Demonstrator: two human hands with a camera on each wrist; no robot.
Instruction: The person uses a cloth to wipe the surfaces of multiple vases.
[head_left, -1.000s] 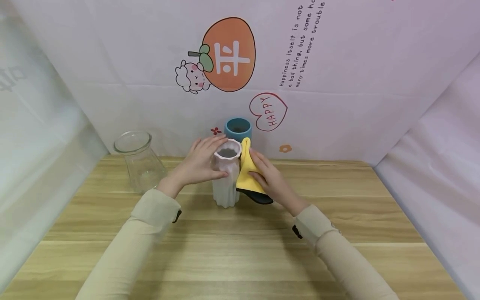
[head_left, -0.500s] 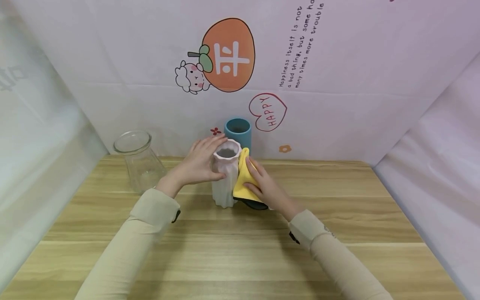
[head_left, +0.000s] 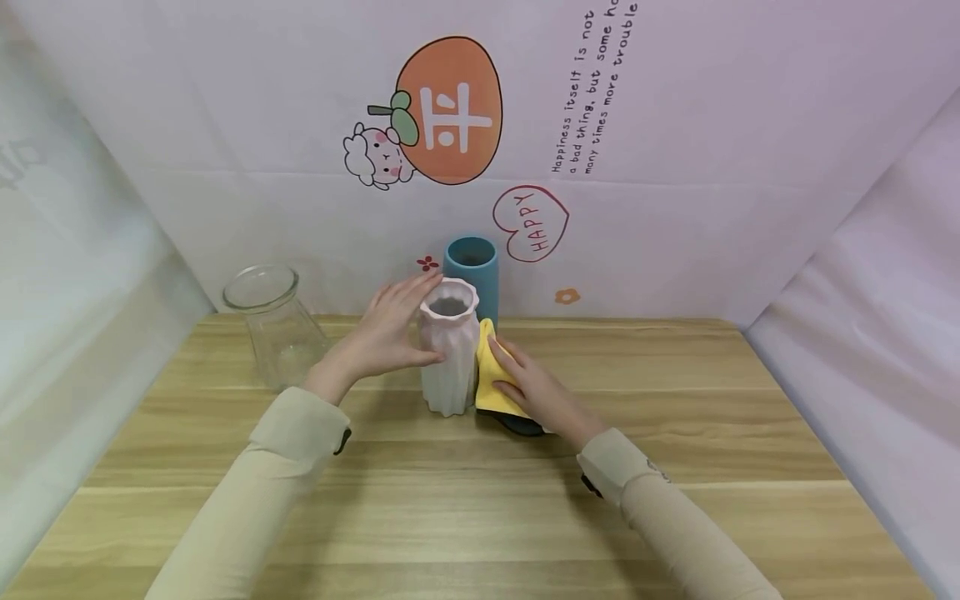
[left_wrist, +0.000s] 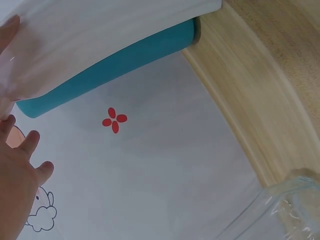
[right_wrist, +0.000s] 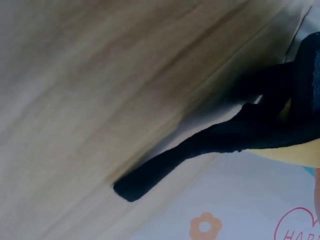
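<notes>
A white fluted vase [head_left: 450, 367] stands upright on the wooden table. My left hand [head_left: 378, 333] grips it near the top, fingers at the rim and thumb on the near side. In the left wrist view part of that hand [left_wrist: 20, 175] shows beside the white vase [left_wrist: 100, 45]. My right hand [head_left: 536, 387] holds a folded yellow cloth [head_left: 493, 383] with a black edge against the vase's lower right side. The cloth's dark edge [right_wrist: 210, 140] hangs near the tabletop in the right wrist view, where the right hand is almost wholly out of sight.
Right behind the white vase stands a taller-looking blue cylindrical vase [head_left: 485, 287], partly hidden. A clear glass vase [head_left: 285, 342] is at the back left of the table [head_left: 465, 508]. A printed white backdrop [head_left: 660, 242] rises behind the table's far edge.
My right hand has slid the yellow cloth down the right side of the white vase, uncovering more of the blue vase. My left hand keeps its grip, and the view has shifted slightly.
</notes>
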